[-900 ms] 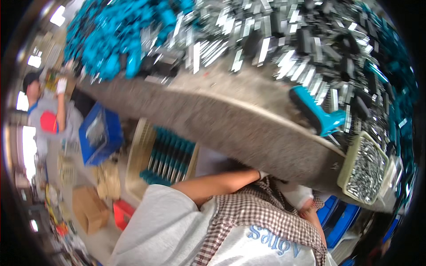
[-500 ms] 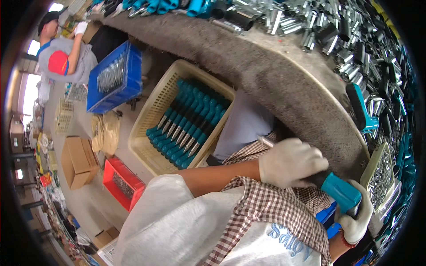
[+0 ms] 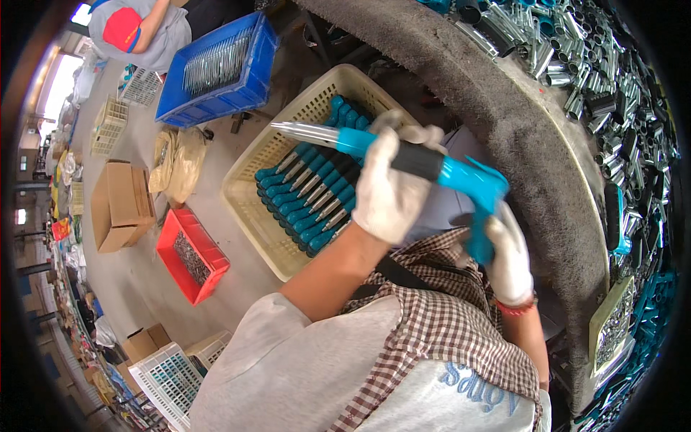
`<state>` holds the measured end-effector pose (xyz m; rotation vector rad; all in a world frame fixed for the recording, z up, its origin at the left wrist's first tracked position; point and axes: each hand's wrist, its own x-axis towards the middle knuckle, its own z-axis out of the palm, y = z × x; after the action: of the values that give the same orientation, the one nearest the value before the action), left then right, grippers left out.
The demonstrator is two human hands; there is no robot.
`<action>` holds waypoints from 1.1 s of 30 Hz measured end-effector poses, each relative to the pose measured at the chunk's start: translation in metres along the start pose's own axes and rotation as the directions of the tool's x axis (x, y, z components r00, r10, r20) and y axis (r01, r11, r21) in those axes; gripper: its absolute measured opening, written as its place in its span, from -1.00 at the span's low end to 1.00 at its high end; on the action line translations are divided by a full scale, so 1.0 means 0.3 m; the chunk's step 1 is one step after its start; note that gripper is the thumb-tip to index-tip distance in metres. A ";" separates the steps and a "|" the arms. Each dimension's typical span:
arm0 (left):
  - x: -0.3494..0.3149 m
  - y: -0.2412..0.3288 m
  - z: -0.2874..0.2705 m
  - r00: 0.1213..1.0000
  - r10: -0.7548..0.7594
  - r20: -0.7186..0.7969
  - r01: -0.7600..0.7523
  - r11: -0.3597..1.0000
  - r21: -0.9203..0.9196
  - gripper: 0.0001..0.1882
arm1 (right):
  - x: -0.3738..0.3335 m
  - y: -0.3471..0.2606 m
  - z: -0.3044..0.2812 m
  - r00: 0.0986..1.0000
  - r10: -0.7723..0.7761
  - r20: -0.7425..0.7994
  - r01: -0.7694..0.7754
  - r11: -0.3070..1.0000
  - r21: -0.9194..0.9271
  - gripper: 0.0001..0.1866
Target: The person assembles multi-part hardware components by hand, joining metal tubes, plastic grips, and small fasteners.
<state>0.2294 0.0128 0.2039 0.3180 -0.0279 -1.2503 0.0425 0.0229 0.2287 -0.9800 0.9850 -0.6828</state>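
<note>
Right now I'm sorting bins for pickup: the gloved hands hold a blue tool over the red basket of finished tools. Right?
Not quite. The gloved left hand and right hand do hold a blue tool, but the head view shows the basket of finished tools under it is cream, not red.

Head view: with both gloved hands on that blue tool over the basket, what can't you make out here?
- Blue tool: the black middle sleeve is largely wrapped by the left hand; the lower grip is covered by the right hand.
- Cream basket: its near corner is hidden behind the left forearm.
- Metal parts on the table: bent by the fisheye, cut off at the rim.
- Red crate: its contents are too small.
</note>
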 end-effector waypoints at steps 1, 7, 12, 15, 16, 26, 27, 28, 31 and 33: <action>0.063 0.030 -0.082 1.000 0.027 0.004 -0.027 1.000 -0.008 -0.77 | 0.032 0.049 -0.005 0.999 -0.016 -0.041 0.011 0.994 -0.111 -0.40; 0.217 0.400 -0.811 0.835 0.368 -0.410 0.025 0.719 0.695 -0.80 | -0.058 0.049 -0.125 0.984 0.076 -0.161 -0.119 0.953 -0.277 -0.55; 0.149 0.431 -1.097 0.553 0.435 -0.711 0.548 0.452 0.703 -0.79 | -0.169 0.156 -0.271 0.898 0.097 -0.428 -0.190 0.965 -0.181 -0.59; 0.148 0.445 -1.165 0.483 0.421 -0.768 0.689 0.359 0.630 -0.76 | -0.192 0.191 -0.285 0.869 0.131 -0.476 -0.208 0.972 -0.112 -0.60; 0.149 0.430 -1.169 0.406 0.539 -0.738 0.746 0.272 0.608 -0.68 | -0.196 0.199 -0.283 0.867 0.132 -0.481 -0.212 0.971 -0.114 -0.60; -0.020 0.286 -1.131 0.827 0.463 -0.319 0.543 -0.804 0.242 -0.21 | -0.194 0.251 -0.297 0.860 0.087 -0.503 -0.179 0.974 -0.138 -0.62; -0.039 0.279 -1.120 0.860 0.374 -0.348 0.464 -0.856 0.226 -0.30 | -0.198 0.242 -0.299 0.859 0.092 -0.504 -0.184 0.973 -0.136 -0.63; -0.053 0.271 -1.148 0.892 0.337 -0.302 0.400 -0.899 0.178 -0.44 | -0.201 0.247 -0.308 0.853 0.088 -0.514 -0.190 0.970 -0.149 -0.65; -0.020 0.235 -1.079 0.885 0.258 -0.387 0.355 -0.913 0.203 -0.53 | -0.219 0.258 -0.323 0.858 0.010 -0.513 -0.177 0.944 -0.277 -0.67; -0.073 0.405 -1.268 0.935 0.066 -0.348 0.144 -0.969 0.202 -0.48 | -0.186 0.292 -0.293 0.882 -0.134 -0.451 -0.072 0.909 -0.411 -0.76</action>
<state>0.4087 0.1513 -0.1257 2.9024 -1.7553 -0.6375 -0.0563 0.0745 0.1507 -1.2345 1.5992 -0.7746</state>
